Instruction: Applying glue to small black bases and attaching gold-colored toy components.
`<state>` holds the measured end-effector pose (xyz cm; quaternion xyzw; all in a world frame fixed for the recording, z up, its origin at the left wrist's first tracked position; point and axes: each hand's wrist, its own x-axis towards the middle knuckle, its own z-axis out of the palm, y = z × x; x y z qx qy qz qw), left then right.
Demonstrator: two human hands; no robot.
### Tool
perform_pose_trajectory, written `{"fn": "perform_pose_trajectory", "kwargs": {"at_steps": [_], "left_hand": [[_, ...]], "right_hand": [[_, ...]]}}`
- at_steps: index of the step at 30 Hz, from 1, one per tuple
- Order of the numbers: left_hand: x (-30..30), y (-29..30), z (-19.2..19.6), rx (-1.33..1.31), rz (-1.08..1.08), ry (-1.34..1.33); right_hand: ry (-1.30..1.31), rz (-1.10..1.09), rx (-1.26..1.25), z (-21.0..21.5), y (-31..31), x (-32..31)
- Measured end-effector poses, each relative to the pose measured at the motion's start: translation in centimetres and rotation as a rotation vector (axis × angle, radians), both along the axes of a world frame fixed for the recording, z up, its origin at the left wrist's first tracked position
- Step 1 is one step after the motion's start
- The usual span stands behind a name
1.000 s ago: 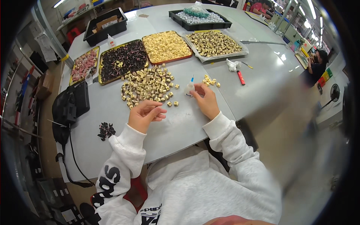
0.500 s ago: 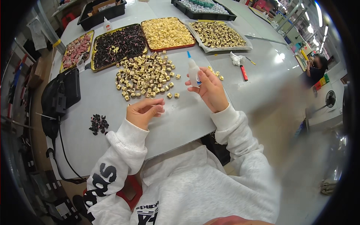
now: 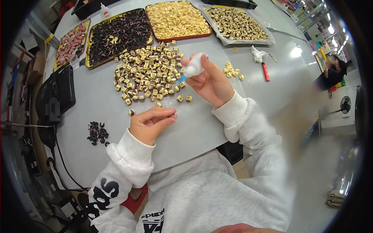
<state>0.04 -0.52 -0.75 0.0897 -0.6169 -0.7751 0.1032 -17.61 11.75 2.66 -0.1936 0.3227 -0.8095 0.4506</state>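
My right hand (image 3: 213,83) holds a small white glue bottle (image 3: 195,65) above the table. The bottle is tipped over, its blue nozzle tip (image 3: 181,79) pointing down and to the left. Lower and nearer to me, my left hand (image 3: 149,122) is closed in a pinch. A sliver of something dark shows at its fingertips, too small to name. Just beyond both hands lies a loose spread of small cream-and-dark cube-like pieces (image 3: 149,73). To the left of my left hand sits a little heap of black curved pieces (image 3: 97,133).
Along the far side stand trays of pink pieces (image 3: 72,42), black curved pieces (image 3: 120,35), cream pieces (image 3: 176,19) and cream-and-dark pieces (image 3: 241,25). A black device (image 3: 58,93) with cables is at the left. A red marker-like stick (image 3: 265,72) and crumpled white tissue (image 3: 258,54) lie right.
The bottle in my right hand has gone from upright to tipped, nozzle now down and left. My left hand has shifted slightly right, still pinching. The view has shifted a little.
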Motion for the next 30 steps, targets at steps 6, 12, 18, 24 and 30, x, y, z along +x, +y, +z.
{"fn": "perform_pose_trajectory", "kwargs": {"at_steps": [6,12,18,24,30], "left_hand": [[0.3,0.0,0.8,0.186,0.04,-0.181],[-0.3,-0.2,1.3,0.238,0.018,-0.161],[0.0,-0.3,1.6,0.163,-0.025,-0.152],[0.0,-0.2,1.5,0.137,-0.048,-0.137],[0.0,-0.1,1.6,0.132,-0.049,-0.137]], "right_hand": [[0.12,-0.028,0.117,-0.5,0.4,0.6],[0.448,-0.123,0.17,-0.1,0.9,2.0],[0.594,-0.098,0.16,-0.5,0.6,2.3],[0.615,-0.067,0.194,-0.4,1.0,2.5],[0.624,-0.035,0.217,-0.3,1.0,2.6]]}}
